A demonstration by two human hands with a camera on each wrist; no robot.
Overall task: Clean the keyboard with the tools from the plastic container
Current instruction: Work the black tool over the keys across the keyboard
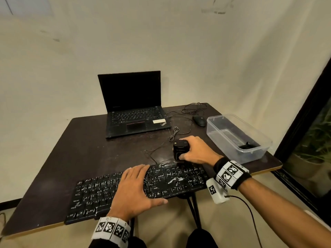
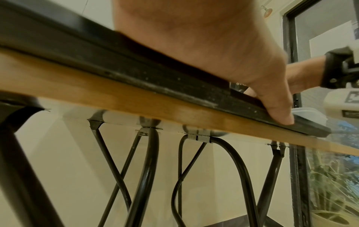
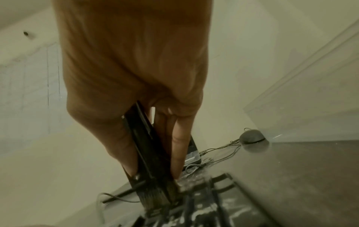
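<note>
The keyboard (image 1: 138, 188), at the table's near edge, is pressed flat by the left hand (image 1: 133, 192). A black brush tool (image 1: 180, 149) is gripped by the right hand (image 1: 195, 151) at its far-right edge; white debris could be swept onto the table (image 1: 86, 151).

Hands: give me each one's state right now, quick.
Left hand: open, lying flat on the keyboard, thumb at its front edge.
Right hand: closed on the black cleaning tool, held upright at the keyboard's far edge.
</note>
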